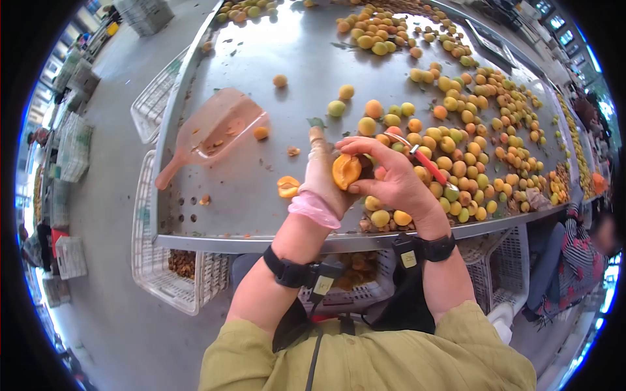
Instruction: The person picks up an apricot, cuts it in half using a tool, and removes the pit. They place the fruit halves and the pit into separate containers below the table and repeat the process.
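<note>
An apricot half [346,171], its orange cut face showing, is between my two hands above the metal table. My left hand [321,166] wears a thin pale glove with a pink cuff; it holds the half from the left, index finger pointing away and other fingers largely hidden. The thumb and fingers of my right hand [394,176], which is bare, close around the right side of the same half. A red-handled tool [429,164] with a curved metal end overlaps the back of my right fingers. Another cut apricot [288,187] lies beside my left wrist.
Whole apricots [456,143] spread across the table's right side. A clear pinkish scoop [222,124] with scraps in it lies left. White crates [176,280] stand below the table's raised metal edge [261,244]. A person [574,260] sits at the right.
</note>
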`<state>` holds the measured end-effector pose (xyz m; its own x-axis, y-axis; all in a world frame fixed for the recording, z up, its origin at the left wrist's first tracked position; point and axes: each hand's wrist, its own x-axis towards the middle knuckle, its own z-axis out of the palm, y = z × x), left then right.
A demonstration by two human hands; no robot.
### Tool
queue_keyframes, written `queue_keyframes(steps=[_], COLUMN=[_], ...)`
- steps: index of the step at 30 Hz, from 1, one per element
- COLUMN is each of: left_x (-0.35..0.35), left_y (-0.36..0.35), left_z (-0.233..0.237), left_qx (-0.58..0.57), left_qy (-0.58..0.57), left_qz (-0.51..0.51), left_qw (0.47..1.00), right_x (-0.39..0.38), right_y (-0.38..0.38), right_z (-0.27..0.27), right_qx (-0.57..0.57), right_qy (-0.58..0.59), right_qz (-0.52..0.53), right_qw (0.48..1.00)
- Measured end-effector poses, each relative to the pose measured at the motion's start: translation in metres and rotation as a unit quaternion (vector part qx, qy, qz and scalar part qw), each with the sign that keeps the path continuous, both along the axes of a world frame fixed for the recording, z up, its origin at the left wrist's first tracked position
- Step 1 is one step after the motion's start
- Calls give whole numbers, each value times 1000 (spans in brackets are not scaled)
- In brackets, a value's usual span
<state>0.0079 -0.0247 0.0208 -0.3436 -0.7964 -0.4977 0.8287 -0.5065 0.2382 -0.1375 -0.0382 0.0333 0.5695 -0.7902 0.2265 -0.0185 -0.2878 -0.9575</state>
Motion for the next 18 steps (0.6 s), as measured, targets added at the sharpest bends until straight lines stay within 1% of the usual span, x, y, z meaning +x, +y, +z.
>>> queue_keyframes(steps=[1,2,3,4,5,6,7,9,11,13,15,16,17,18], left_x=[5,4,-1,-6,-9,-11,-13,-17,-20,-21,-20,-19,-19,-19], left_y=[-3,-4,-2,0,4,7,7,6,4,7,9,12,12,11], left_z=[-20,-31,-25,-8,6,17,17,8,-7,3,14,17,6,-13], left_qx=[-113,-215,-215,-149,-77,-54,-58,-63,-59,-40,5,20,19,-32], left_qy=[175,343,344,231,111,157,184,183,150,138,121,85,85,98], left_qz=[-63,-120,-122,-104,-76,-65,-58,-56,-49,-34,-36,-47,-45,-65], left_qw=[976,907,906,956,988,984,979,980,986,989,992,995,995,993], right_x=[-2,-4,-3,-4,-4,-3,-2,-1,1,0,1,3,1,-7], right_y=[0,3,5,4,5,6,7,3,4,3,2,3,2,-1], right_z=[-2,5,11,12,11,15,17,14,19,10,7,9,7,2], right_qx=[-68,-90,-111,-116,-120,-132,-130,-108,-100,-85,20,55,54,92], right_qy=[25,48,66,69,69,64,66,62,113,105,-10,-64,-64,-112], right_qz=[-27,-48,-63,-78,-88,-99,-103,-107,-106,-100,-137,-141,-138,-161], right_qw=[997,994,990,988,987,984,984,986,983,986,990,986,987,976])
